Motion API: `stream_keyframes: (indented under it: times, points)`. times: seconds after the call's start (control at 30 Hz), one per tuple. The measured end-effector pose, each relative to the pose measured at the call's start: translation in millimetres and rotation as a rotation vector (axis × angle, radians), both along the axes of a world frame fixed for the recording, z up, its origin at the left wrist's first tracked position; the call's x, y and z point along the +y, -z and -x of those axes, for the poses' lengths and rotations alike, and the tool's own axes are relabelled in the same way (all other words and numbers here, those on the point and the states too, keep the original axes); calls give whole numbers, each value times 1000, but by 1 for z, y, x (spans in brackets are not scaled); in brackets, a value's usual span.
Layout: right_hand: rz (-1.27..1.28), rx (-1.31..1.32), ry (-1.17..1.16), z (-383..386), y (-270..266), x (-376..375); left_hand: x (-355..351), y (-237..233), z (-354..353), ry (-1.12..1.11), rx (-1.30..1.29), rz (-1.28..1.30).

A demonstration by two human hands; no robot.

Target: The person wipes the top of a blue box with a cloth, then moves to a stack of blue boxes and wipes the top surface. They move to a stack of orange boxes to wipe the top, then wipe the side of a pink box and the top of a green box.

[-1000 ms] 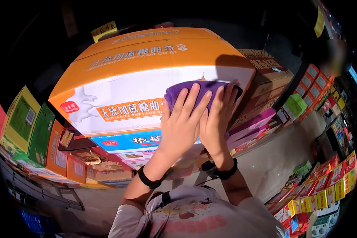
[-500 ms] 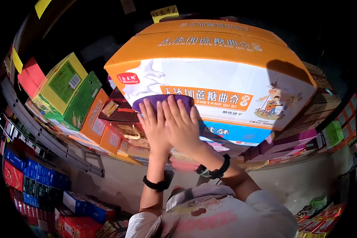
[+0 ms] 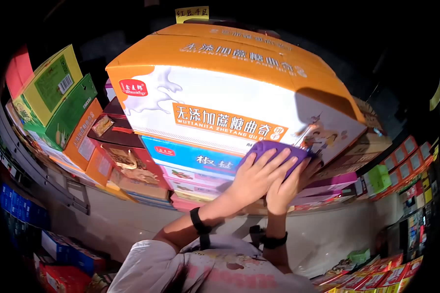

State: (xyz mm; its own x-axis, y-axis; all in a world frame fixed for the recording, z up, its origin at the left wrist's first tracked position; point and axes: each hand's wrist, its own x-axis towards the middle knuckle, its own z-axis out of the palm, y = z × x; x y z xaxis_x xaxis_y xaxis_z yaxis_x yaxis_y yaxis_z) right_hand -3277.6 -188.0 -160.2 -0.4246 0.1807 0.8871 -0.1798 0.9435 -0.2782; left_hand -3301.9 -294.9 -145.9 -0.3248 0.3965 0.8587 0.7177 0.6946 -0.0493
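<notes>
A folded purple cloth [image 3: 296,163] lies pressed against the white front of a large orange-and-white carton [image 3: 230,97], over its lower right part. My left hand [image 3: 256,178] holds the cloth from the left, fingers stretched across it. Close beside it my right hand [image 3: 288,188] holds the cloth's right part, its fingertips partly blurred and shadowed. Below the orange carton sits a blue-fronted carton [image 3: 181,154], partly hidden behind my left hand and forearm.
Green and yellow boxes [image 3: 54,93] are stacked at left, next to a dark red gift box [image 3: 127,156]. A yellow handwritten label [image 3: 192,13] stands behind the carton. Red and yellow packages [image 3: 376,278] lie at lower right, blue boxes [image 3: 68,249] at lower left.
Both hands have moved the purple cloth rightward across the carton's front, from under the left part of the printed lettering to the lower right. The view has shifted somewhat.
</notes>
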Motion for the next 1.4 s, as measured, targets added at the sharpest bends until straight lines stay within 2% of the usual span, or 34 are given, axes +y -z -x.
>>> stream_keyframes:
  times: [0.13,0.27,0.33,0.47,0.6,0.67,0.73,0.8,0.9,1.07,1.1,1.23,1.3,1.4]
  points:
    - [66,-46,-12,-5,-5,-15,-7,3,1,3,18,-51]
    - [122,-51,-127,4,0,-57,-43,9,-3,-127,-81,-2]
    - [67,-42,-225,12,0,-86,-73,9,-1,-153,-103,-1]
    - [-44,-74,-357,25,7,-149,-139,18,2,-444,-191,-78]
    - [-214,-129,-457,31,-7,-195,-184,13,2,-531,-301,-170]
    - [-242,-175,-505,31,-10,-198,-191,12,4,-502,-327,-167]
    - [-227,-192,-498,32,-8,-195,-192,15,12,-438,-270,-59]
    - [-290,-152,-428,33,-6,-183,-176,15,12,-328,-276,-271]
    - [-133,-203,-360,23,-3,-158,-150,20,15,-195,-218,-235]
    - [-31,-120,-127,4,-4,-92,-93,-1,9,44,-174,8]
    - [-46,-92,-60,0,-2,-78,-82,-7,9,48,-25,11]
    - [2,-121,3,-14,-3,-49,-53,-12,4,174,-52,53]
    - [0,-132,-9,-15,-6,-52,-55,-16,2,152,-84,-6]
    - [31,-120,-48,-11,-11,-69,-69,-16,5,154,-133,37]
